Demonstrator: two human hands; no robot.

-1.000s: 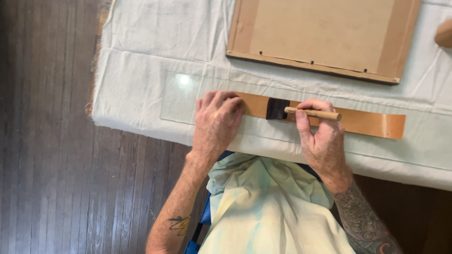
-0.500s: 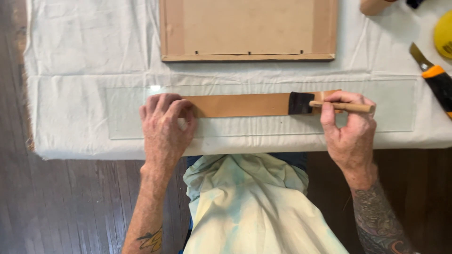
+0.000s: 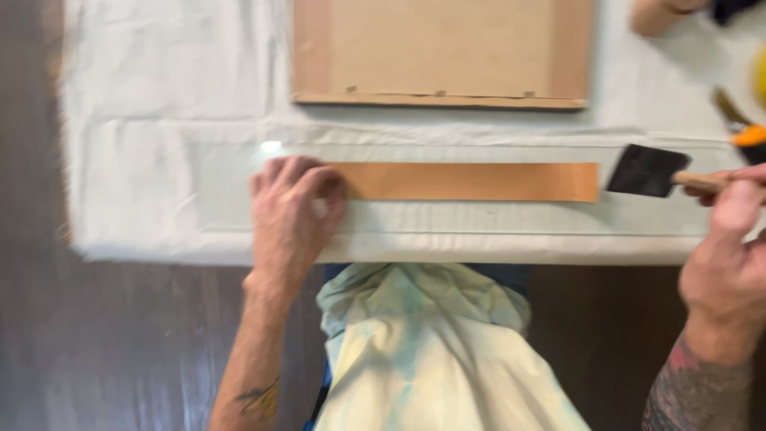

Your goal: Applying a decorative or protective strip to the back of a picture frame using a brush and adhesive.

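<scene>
Strip (image 3: 471, 182), brown, one: it lies flat and lengthwise across the near part of the bench (image 3: 159, 199), on a clear pane (image 3: 447, 217) that rests on the white cloth (image 3: 152, 72).

Your left hand (image 3: 294, 214), one: it lies palm down over the strip's left end, fingers (image 3: 319, 185) together and pressed flat on it, so that end is hidden.

Your right hand (image 3: 730, 259), one: its fingers are closed round the wooden handle of a foam brush (image 3: 648, 171). The black head of the brush sits just beyond the strip's right end, a small gap between them. Whether the head touches the pane you cannot tell; the picture is blurred there.

Brushes counted: one. Strips counted: one. Panes counted: one, its edges faint against the cloth.

Board (image 3: 443, 49), brown, one: a framed backing panel lying flat farther across the bench, well apart from the strip, with small tabs along its near edge.

Tool with orange grip (image 3: 742, 128), one: at the right edge, near the brush handle, partly cut off.

Pale rounded object (image 3: 656, 16), one: at the far right corner, kind not clear.

Your pale shirt (image 3: 431, 359) fills the lower middle, against the bench edge.
</scene>
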